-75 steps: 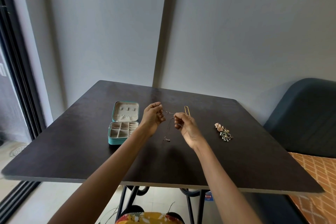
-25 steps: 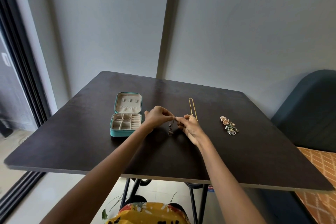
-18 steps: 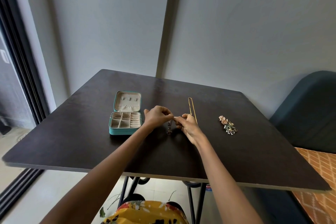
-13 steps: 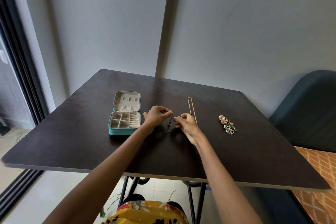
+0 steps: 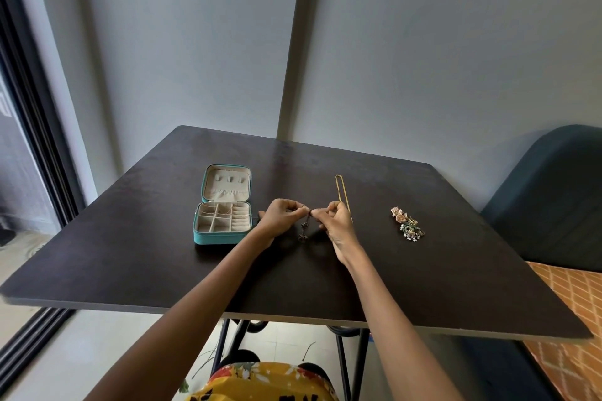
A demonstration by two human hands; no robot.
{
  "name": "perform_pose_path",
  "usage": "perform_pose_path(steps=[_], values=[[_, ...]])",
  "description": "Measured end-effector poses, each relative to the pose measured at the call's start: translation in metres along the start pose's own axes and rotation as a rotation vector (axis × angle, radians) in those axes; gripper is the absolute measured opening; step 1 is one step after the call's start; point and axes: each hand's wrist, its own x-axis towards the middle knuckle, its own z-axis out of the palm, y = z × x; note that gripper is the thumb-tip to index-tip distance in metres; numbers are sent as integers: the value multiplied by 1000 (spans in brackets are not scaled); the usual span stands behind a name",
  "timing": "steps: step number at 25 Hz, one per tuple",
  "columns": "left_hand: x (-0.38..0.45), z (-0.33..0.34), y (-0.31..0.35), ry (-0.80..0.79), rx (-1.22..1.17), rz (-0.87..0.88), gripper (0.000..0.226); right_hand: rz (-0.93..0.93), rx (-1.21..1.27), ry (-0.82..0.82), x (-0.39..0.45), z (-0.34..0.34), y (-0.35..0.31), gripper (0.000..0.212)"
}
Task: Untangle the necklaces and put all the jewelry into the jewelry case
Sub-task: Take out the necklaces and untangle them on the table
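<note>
pinching a dark necklace (image 5: 304,228) between them, left hand (image 5: 280,217) and right hand (image 5: 335,221) meet fingertip to fingertip above the dark tabletop (image 5: 130,257); its pendant hangs down to the surface. gold chain (image 5: 342,194) lies just behind the right hand. open teal jewelry case (image 5: 224,209) sits left; earring cluster (image 5: 407,228) right.

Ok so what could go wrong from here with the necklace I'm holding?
Both hands, left hand and right hand, pinch the dark necklace close together, so a hard tug might tighten a knot or snap it. The right hand also sits against the gold chain, which could get dragged or re-tangled.
</note>
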Motion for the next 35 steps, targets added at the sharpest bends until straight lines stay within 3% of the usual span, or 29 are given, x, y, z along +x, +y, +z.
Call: perform_pose_path(steps=[5,8,11,14,25,31,35], values=[[13,2,-9,50,-26,-48,32,42,81,-21,-1,-3,-5,30],[7,-1,-4,14,-92,-17,14,61,118,-31,0,-5,-4,30],[3,-5,-4,-70,-121,38,10,58,86,-55,-1,-6,-5,30],[2,-6,-6,-38,-80,50,5,51,72,-74,-2,-7,-5,31],[4,-4,-9,-84,-103,38,8,36,-31,-60,-1,-3,-5,24],[6,-6,-10,-184,44,12,20,42,10,-62,-1,-2,-2,19],[13,-6,-16,-187,290,-43,30,69,35,-100,-2,-2,-4,19]])
